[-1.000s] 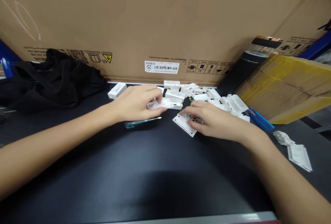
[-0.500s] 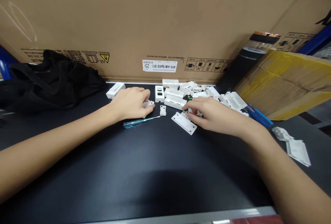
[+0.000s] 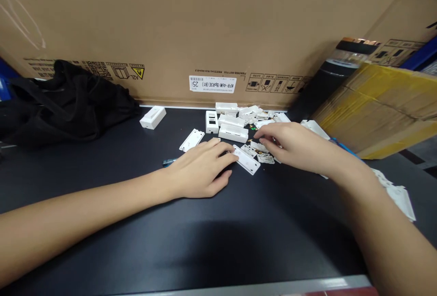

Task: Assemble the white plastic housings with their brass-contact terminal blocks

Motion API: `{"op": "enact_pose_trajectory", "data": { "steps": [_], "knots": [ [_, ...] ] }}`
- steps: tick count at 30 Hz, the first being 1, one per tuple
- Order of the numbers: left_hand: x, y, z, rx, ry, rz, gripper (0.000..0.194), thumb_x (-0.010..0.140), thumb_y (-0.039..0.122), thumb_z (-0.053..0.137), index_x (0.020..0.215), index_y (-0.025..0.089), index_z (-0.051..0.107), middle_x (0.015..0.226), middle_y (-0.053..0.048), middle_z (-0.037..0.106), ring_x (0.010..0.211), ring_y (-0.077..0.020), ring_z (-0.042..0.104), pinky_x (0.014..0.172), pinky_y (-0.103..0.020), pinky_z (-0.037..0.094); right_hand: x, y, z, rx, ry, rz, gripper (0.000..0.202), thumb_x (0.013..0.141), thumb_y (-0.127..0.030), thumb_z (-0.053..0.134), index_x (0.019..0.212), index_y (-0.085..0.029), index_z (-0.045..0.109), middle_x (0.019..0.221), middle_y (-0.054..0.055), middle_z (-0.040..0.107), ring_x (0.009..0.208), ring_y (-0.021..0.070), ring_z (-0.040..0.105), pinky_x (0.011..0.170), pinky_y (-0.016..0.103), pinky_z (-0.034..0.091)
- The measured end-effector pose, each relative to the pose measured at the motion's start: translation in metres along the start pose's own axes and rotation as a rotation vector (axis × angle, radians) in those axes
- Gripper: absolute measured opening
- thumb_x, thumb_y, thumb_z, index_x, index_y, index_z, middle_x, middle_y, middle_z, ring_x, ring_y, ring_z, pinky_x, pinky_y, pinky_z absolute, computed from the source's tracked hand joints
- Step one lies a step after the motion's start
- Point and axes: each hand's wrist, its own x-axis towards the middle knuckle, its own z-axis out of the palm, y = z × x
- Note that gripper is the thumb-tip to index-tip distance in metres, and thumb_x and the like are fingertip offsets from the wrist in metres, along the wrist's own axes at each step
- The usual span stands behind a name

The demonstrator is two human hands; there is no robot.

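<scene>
My left hand (image 3: 205, 168) is open, palm down, with its fingertips at the left end of a flat white plastic plate (image 3: 248, 161). Under that hand, a blue screwdriver (image 3: 170, 162) is mostly covered; only its handle end shows. Another flat white cover (image 3: 191, 140) lies just beyond the wrist. My right hand (image 3: 290, 143) hovers with thumb and fingers apart over the right side of the pile. Small white plastic pieces (image 3: 265, 158) lie by its fingertips. White trough-shaped housings (image 3: 233, 133) and a slotted white casing (image 3: 212, 122) sit behind the hands.
A white box-like casing (image 3: 153, 117) stands at the left, near black cloth (image 3: 68, 109). The large carton (image 3: 164, 27) walls off the back. At right are a dark bottle (image 3: 324, 82), a taped cardboard piece (image 3: 378, 114) and more white parts (image 3: 401, 198).
My left hand has moved right and nearer, leaving the flat cover lying behind and now covering most of the screwdriver. My right hand has shifted slightly right, uncovering small white pieces.
</scene>
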Motion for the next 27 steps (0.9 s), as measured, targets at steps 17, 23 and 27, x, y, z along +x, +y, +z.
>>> {"op": "enact_pose_trajectory", "data": {
  "steps": [17,23,27],
  "knots": [
    [-0.002,-0.006,0.002,-0.129,0.078,0.028,0.02,0.096,0.016,0.045,0.109,0.015,0.06,0.112,-0.009,0.066,0.101,-0.0218,0.062,0.089,-0.036,0.055,0.001,-0.006,0.004,0.092,-0.123,-0.019,0.026,0.095,-0.043,0.055,0.101,-0.022,0.07,0.083,0.003,0.071,0.072,0.0187,0.063,0.064,0.03,0.04],
    [-0.005,-0.005,0.001,-0.118,0.072,-0.014,0.023,0.093,0.012,0.045,0.111,0.017,0.058,0.102,-0.007,0.068,0.093,-0.021,0.063,0.082,-0.035,0.055,0.003,-0.015,0.005,0.107,-0.164,-0.041,0.02,0.094,-0.032,0.055,0.102,-0.022,0.07,0.08,0.002,0.071,0.071,0.0184,0.063,0.064,0.029,0.041],
    [-0.005,-0.008,0.0,-0.113,0.08,-0.014,0.027,0.09,0.005,0.043,0.11,0.017,0.057,0.101,-0.007,0.067,0.091,-0.0202,0.064,0.079,-0.033,0.054,0.002,-0.014,0.004,0.132,-0.18,-0.049,0.018,0.092,-0.031,0.057,0.103,-0.023,0.07,0.08,0.001,0.07,0.069,0.017,0.062,0.063,0.028,0.041]
  ]
}}
